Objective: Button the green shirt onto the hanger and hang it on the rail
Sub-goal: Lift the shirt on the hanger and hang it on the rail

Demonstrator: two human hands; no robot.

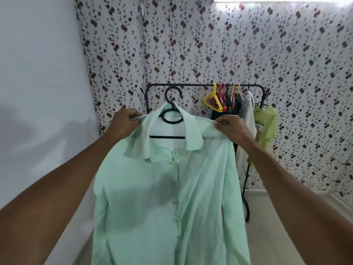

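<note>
A pale green shirt (172, 197) hangs on a black hanger (172, 119), its front buttoned down the placket and its collar partly turned up on the left. My left hand (126, 119) pinches the shirt's left shoulder at the collar. My right hand (229, 127) pinches the right shoulder. The hanger's hook stands just below the black rail (181, 85) of the clothes rack, at the rail's left end, apart from it.
On the rail's right part hang several yellow and red hangers (215, 99), dark and white garments (248, 111) and a lime T-shirt (265, 125). Floral wallpaper covers the walls behind. A plain white wall stands at the left. The rack's leg (246, 197) reaches the floor at right.
</note>
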